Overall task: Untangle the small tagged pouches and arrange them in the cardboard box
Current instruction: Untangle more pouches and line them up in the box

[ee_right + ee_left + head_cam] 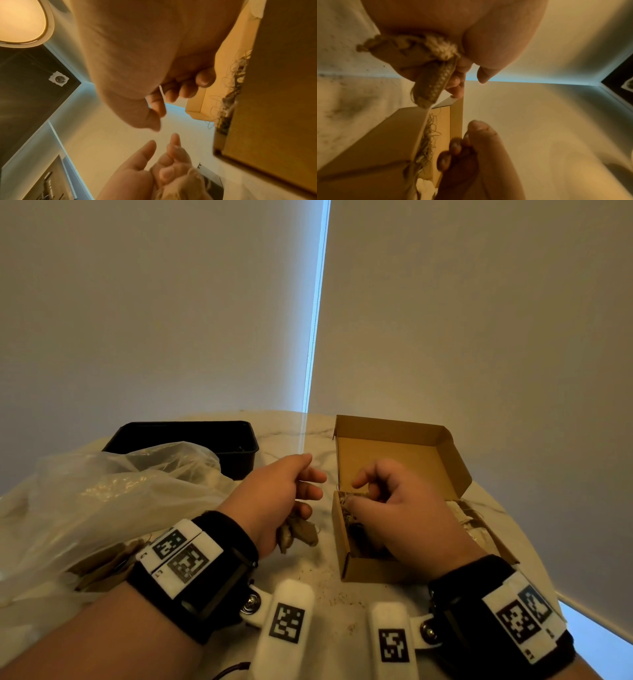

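My left hand [306, 491] hovers just left of the open cardboard box [373, 571]. Its lower fingers grip a bunch of small burlap pouches [298, 534], while the index and middle fingers stick out straight. In the left wrist view the pouches [412, 54] are wedged against my palm. My right hand [364, 491] is over the box's near left corner with its fingers curled, and in the right wrist view it [171, 97] pinches a thin pale string [161, 92]. More pouches and loose fibres [352, 517] lie in the box, mostly hidden under that hand.
The box lid [394, 453] stands open towards the back. A black tray [191, 436] sits at the back left. A crumpled clear plastic bag [102, 491] covers the table's left side, with brown pouches [102, 563] under its near edge. Crumbs dot the marble table [318, 587].
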`<state>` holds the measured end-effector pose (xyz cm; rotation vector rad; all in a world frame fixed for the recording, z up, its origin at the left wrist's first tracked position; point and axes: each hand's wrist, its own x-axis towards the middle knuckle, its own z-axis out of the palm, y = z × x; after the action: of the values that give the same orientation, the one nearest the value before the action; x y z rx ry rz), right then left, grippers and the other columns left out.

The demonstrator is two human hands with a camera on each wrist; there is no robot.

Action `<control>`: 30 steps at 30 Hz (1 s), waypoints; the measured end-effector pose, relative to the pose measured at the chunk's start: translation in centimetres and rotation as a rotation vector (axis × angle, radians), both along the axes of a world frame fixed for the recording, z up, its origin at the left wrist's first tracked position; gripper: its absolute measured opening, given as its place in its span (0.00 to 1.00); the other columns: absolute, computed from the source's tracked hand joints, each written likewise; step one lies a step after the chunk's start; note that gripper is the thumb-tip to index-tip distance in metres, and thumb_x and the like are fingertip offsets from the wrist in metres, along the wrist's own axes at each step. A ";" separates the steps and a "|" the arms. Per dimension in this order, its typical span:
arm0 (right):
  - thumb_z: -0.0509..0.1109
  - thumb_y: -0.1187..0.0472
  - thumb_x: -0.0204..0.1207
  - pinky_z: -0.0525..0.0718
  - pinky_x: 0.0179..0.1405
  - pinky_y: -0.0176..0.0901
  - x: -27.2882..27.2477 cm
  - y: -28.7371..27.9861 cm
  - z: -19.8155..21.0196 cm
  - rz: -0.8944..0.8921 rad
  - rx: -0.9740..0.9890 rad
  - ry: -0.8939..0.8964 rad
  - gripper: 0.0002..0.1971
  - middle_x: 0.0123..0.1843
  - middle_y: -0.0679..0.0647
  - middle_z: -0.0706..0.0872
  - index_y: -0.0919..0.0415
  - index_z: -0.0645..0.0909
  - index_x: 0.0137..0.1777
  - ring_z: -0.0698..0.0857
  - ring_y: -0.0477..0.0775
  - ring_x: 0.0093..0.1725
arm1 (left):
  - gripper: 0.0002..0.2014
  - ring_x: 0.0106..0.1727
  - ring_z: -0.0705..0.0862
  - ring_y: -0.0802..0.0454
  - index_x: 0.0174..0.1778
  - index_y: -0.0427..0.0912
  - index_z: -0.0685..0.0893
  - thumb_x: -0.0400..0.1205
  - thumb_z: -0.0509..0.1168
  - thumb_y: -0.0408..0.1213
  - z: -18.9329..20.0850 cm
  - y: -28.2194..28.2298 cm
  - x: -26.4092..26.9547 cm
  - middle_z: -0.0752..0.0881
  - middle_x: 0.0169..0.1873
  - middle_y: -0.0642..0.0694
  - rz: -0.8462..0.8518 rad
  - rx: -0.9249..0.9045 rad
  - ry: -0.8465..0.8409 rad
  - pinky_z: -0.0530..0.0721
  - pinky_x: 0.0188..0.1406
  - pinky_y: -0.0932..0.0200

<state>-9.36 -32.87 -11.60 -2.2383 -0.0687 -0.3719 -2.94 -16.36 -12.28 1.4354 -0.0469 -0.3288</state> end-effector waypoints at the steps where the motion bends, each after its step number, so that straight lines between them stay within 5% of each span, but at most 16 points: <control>1: 0.76 0.51 0.72 0.91 0.38 0.51 -0.2 0.3 0.1 0.047 0.012 -0.033 0.07 0.42 0.53 0.84 0.43 0.81 0.47 0.85 0.51 0.38 | 0.22 0.28 0.76 0.52 0.53 0.40 0.89 0.87 0.59 0.54 0.0 0.0 0.0 0.84 0.33 0.47 0.006 -0.022 0.009 0.69 0.29 0.56; 7: 0.84 0.48 0.64 0.82 0.45 0.27 -0.6 1.9 -0.1 0.219 -0.161 0.000 0.14 0.47 0.38 0.82 0.40 0.84 0.48 0.80 0.36 0.49 | 0.20 0.27 0.76 0.51 0.53 0.38 0.88 0.86 0.60 0.52 0.2 -0.2 -0.3 0.81 0.29 0.47 -0.004 -0.166 0.066 0.75 0.30 0.55; 14: 0.77 0.56 0.74 0.84 0.42 0.34 0.0 2.0 -0.8 0.169 -0.164 -0.026 0.03 0.42 0.43 0.86 0.46 0.87 0.44 0.83 0.42 0.42 | 0.21 0.40 0.77 0.45 0.53 0.39 0.89 0.85 0.62 0.54 -0.2 -0.7 -0.5 0.82 0.39 0.43 -0.002 -0.149 0.063 0.77 0.41 0.50; 17: 0.75 0.57 0.75 0.89 0.37 0.40 0.0 1.6 -0.6 0.109 0.017 0.008 0.03 0.40 0.49 0.87 0.47 0.85 0.43 0.85 0.47 0.37 | 0.21 0.42 0.76 0.48 0.52 0.44 0.89 0.84 0.60 0.57 0.1 -0.8 -0.8 0.82 0.48 0.45 0.079 -0.023 0.022 0.74 0.41 0.53; 21: 0.72 0.57 0.77 0.89 0.47 0.73 0.2 0.8 -0.3 0.003 0.398 0.087 0.03 0.44 0.61 0.90 0.51 0.84 0.42 0.86 0.71 0.39 | 0.20 0.43 0.76 0.51 0.57 0.47 0.87 0.86 0.58 0.58 0.7 -0.4 -1.0 0.81 0.60 0.45 0.153 0.077 -0.025 0.74 0.36 0.57; 23: 0.69 0.61 0.80 0.88 0.46 0.70 0.7 0.3 -0.2 -0.034 0.556 0.119 0.04 0.40 0.59 0.88 0.57 0.82 0.44 0.82 0.62 0.33 | 0.20 0.45 0.76 0.51 0.55 0.48 0.87 0.86 0.57 0.58 0.8 -0.1 -0.9 0.80 0.59 0.45 0.163 0.088 -0.046 0.78 0.44 0.54; 26: 0.64 0.65 0.82 0.81 0.34 0.51 1.1 0.1 -0.1 -0.024 0.781 0.124 0.04 0.38 0.58 0.86 0.61 0.79 0.46 0.78 0.54 0.29 | 0.19 0.49 0.75 0.51 0.52 0.47 0.87 0.86 0.57 0.56 0.8 -0.1 -0.8 0.80 0.53 0.47 0.151 0.101 -0.079 0.74 0.56 0.49; 30: 0.61 0.69 0.83 0.76 0.29 0.44 1.3 0.0 0.0 -0.012 0.896 0.082 0.04 0.47 0.63 0.83 0.62 0.77 0.51 0.78 0.54 0.33 | 0.18 0.48 0.77 0.54 0.57 0.46 0.87 0.86 0.59 0.54 0.6 -0.1 -0.6 0.81 0.49 0.51 0.123 0.141 -0.151 0.73 0.52 0.51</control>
<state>-8.09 -32.86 -11.65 -1.3634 0.1335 -0.2446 -3.51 -16.45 -11.69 1.5938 -0.0587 -0.1232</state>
